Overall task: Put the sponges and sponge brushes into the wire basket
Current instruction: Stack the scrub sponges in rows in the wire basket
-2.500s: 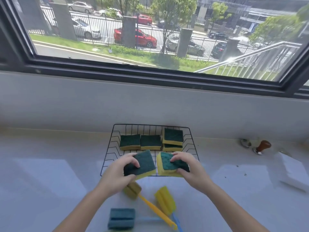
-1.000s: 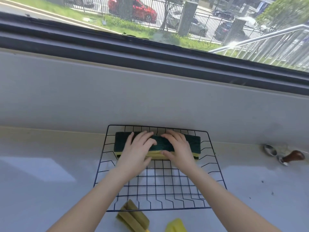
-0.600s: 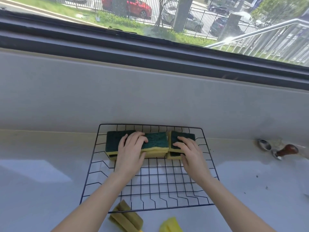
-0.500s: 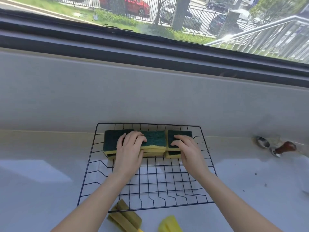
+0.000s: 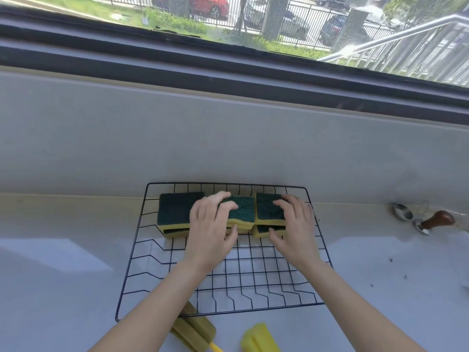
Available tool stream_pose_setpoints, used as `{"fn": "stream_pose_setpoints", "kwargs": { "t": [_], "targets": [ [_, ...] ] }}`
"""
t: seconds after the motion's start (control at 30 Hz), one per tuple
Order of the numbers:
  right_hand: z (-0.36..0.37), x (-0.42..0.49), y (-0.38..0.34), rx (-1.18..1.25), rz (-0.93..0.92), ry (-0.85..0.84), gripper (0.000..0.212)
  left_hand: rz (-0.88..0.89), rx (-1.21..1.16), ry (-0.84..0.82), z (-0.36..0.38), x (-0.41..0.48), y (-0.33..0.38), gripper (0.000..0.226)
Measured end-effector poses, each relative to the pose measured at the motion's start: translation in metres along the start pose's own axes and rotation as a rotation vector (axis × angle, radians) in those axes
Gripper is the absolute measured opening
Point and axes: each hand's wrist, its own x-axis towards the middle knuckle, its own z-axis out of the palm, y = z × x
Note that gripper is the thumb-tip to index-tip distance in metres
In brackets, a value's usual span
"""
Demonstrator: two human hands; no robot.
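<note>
Head view: wire basket point(image 5: 142, 252) on white bench point(image 5: 55, 275), green-topped sponges point(image 5: 173, 210) stacked along its far side. Left hand point(image 5: 210, 235) fingers curled over middle stack; right hand point(image 5: 291, 229) fingers grip right stack. Sponge brushes point(image 5: 195, 331) lie outside, near edge.

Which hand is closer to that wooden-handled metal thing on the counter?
The right hand. It rests on the sponges at the basket's right end, nearer the wooden-handled tool; the left hand lies farther left.
</note>
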Motion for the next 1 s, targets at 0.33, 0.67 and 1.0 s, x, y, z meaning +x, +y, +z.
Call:
{"fn": "stream_pose_setpoints", "kwargs": {
  "t": [0.33, 0.67, 1.0],
  "targets": [
    [0.0, 0.005, 0.003, -0.091, 0.11, -0.055, 0.055, 0.071, 0.069, -0.365, 0.012, -0.029, 0.015, 0.039],
    [-0.008, 0.005, 0.016, 0.008, 0.024, -0.175, 0.059, -0.019, 0.083, -0.414, 0.02, -0.016, 0.029, 0.032],
    [0.011, 0.016, 0.004, -0.177, 0.15, -0.059, 0.066, -0.071, 0.085, -0.533, 0.021, -0.019, 0.027, 0.032]
  ]
}}
